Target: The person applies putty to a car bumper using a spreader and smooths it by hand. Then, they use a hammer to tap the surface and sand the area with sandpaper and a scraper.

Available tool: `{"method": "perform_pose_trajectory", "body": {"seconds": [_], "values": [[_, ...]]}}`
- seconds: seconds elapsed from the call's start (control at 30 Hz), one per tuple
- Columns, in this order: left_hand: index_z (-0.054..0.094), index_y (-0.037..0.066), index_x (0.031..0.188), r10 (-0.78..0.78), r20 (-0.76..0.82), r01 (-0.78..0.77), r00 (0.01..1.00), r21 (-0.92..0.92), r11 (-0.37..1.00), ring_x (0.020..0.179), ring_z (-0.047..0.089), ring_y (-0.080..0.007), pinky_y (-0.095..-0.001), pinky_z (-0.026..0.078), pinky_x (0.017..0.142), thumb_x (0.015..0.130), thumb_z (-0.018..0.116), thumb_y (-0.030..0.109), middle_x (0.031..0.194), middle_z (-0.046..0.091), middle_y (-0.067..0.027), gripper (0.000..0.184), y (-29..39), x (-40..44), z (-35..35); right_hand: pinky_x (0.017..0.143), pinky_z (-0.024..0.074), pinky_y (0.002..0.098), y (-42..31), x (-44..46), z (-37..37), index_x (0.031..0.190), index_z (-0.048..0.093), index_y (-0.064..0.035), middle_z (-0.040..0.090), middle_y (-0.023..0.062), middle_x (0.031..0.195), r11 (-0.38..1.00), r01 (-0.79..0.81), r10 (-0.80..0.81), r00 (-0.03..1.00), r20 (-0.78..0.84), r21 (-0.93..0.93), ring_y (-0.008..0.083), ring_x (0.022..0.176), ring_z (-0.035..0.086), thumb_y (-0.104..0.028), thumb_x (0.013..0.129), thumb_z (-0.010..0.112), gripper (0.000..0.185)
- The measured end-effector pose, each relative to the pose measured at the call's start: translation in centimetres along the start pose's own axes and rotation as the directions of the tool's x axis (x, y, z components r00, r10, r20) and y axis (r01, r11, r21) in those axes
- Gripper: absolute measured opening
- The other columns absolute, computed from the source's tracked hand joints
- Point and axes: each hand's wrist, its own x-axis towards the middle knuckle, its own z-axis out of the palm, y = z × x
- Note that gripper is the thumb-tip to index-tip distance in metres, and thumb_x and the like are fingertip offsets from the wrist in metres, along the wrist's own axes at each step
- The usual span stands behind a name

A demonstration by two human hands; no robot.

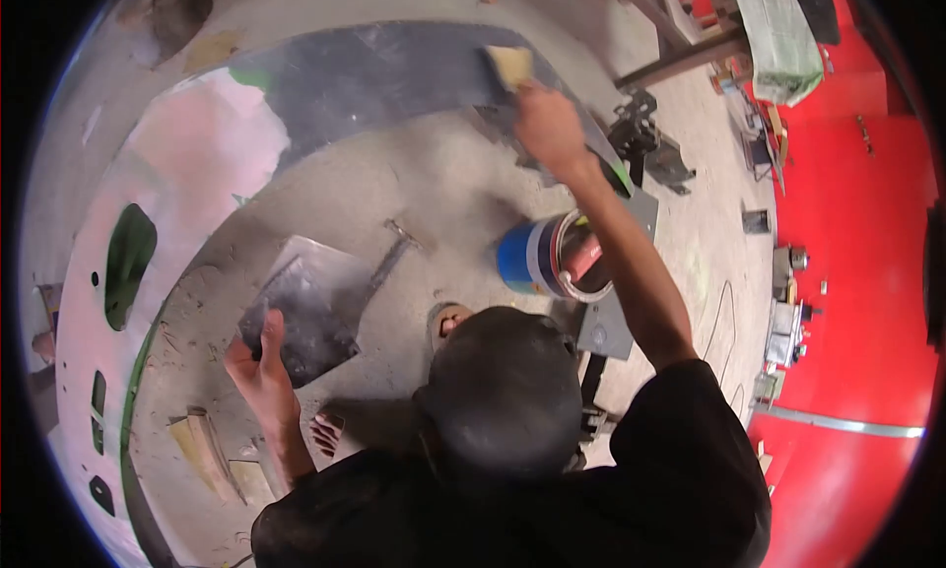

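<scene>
My right hand [554, 134] is closed round a flat yellowish spreader [510, 66] with a dark edge. It is held against the upper right part of a long curved body panel [374, 70], dark grey there and slightly blurred. A large pink-white area [212, 134] covers the panel's left side, with green showing at edges and openings. Lower left, my left hand [261, 371] grips a square flat board [315, 317] by its near left side, thumb on top. Dark grey smears cover much of the board's face.
A blue and white can [529, 256] with a reddish object [583, 259] inside stands under my right forearm. A hammer-like tool [389, 258] and a wooden-edged piece [207, 450] lie on the dusty floor. Dark metal stand parts [655, 144] are at right, before a red wall [857, 322].
</scene>
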Motion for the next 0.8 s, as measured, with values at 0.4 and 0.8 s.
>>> {"method": "perform_pose_trajectory", "body": {"seconds": [0.4,0.8], "values": [[0.063,-0.006,0.115,0.056,-0.019,-0.057,0.998,-0.074,0.996,0.100,0.061,-0.0122,-0.0270,0.049,0.092,0.093,0.066,0.004,0.110,0.066,-0.0085,0.024,-0.6,0.3,0.1,0.069,0.0568,0.0494,-4.1,0.3,1.3,0.097,0.066,0.0000,0.067,0.0256,0.077,0.999,0.025,-0.029,0.993,-0.114,-0.039,0.0439,0.072,0.067,-0.006,0.080,0.055,0.021],[0.064,-0.004,0.115,0.022,-0.004,-0.022,1.000,-0.029,0.999,0.098,0.060,-0.0110,-0.0265,0.045,0.092,0.092,0.069,0.008,0.110,0.066,-0.0076,0.026,0.1,-0.2,-1.4,0.071,0.0589,0.0448,-6.9,-2.1,0.7,0.091,0.064,0.0017,0.066,0.0208,0.080,0.991,-0.104,0.088,0.983,-0.163,-0.088,0.0370,0.080,0.070,-0.007,0.082,0.057,0.014]]}}
